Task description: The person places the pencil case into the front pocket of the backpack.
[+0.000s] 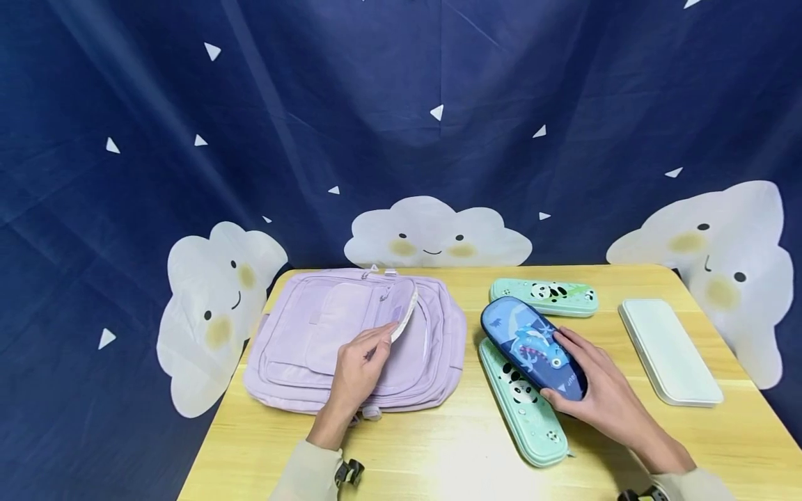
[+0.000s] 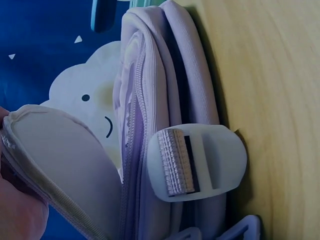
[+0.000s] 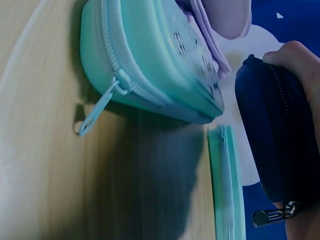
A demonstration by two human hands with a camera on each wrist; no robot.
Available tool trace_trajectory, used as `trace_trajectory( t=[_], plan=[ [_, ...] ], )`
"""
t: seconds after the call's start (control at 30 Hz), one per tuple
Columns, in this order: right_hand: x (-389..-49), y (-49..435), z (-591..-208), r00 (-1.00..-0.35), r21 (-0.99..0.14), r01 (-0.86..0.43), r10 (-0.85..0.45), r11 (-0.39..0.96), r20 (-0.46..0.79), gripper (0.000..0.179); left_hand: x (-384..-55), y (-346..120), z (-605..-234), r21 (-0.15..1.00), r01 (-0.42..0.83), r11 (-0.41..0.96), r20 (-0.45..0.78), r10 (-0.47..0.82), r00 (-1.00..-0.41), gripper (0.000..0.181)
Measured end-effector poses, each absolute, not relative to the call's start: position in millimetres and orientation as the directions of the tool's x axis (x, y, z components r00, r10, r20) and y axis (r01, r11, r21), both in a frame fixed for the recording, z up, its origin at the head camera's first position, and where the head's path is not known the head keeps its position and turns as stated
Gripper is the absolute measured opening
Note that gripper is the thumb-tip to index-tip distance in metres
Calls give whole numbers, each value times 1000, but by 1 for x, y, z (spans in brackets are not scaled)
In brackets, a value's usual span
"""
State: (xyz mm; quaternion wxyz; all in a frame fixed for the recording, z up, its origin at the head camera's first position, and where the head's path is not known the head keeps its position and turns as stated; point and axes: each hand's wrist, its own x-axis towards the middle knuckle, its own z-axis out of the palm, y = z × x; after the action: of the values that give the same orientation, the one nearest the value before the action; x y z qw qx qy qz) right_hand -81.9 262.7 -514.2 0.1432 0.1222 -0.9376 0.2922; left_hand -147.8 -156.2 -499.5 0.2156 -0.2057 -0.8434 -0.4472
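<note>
A lilac backpack (image 1: pixel 338 327) lies flat on the table. My left hand (image 1: pixel 358 369) pinches the edge of its front pocket flap (image 1: pixel 404 306) and holds it raised; in the left wrist view the flap's pale lining (image 2: pixel 60 145) shows beside the zipper (image 2: pixel 137 100). My right hand (image 1: pixel 595 390) grips a dark blue pencil case (image 1: pixel 532 348) with a blue dinosaur picture, thumb on one side and fingers on the other. It is held above a mint panda pencil case (image 1: pixel 539 431), partly covering it. The pencil case's zip pull (image 3: pixel 275 215) hangs in the right wrist view.
A second mint panda pencil case (image 1: pixel 570 296) lies at the back of the table. A white flat case (image 1: pixel 670 351) lies at the right. Behind the wooden table (image 1: pixel 438 452) hangs a navy curtain (image 1: pixel 388 125) with clouds.
</note>
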Motion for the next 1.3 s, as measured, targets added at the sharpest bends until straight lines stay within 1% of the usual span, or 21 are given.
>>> trace_trajectory(
  t=[0.3, 0.43, 0.67, 0.93, 1.3],
  plan=[
    [-98, 242, -510, -919, -503, -374, -239, 780, 313, 106, -152, -161, -496, 661, 554, 506, 573, 137, -808, 27],
    [-105, 232, -509, -908, -493, -407, -282, 769, 310, 105, -153, -163, -492, 668, 548, 504, 567, 133, -813, 28],
    [-113, 215, -506, -898, -504, -439, -350, 744, 265, 104, -153, -167, -487, 685, 531, 499, 553, 118, -825, 28],
    [-126, 194, -503, -848, -494, -529, -455, 690, 273, 101, -151, -171, -482, 775, 449, 445, 481, 45, -875, 28],
    [-141, 172, -503, -787, -509, -600, -571, 618, 234, 102, -149, -174, -479, 787, 446, 426, 483, 26, -875, 28]
  ],
)
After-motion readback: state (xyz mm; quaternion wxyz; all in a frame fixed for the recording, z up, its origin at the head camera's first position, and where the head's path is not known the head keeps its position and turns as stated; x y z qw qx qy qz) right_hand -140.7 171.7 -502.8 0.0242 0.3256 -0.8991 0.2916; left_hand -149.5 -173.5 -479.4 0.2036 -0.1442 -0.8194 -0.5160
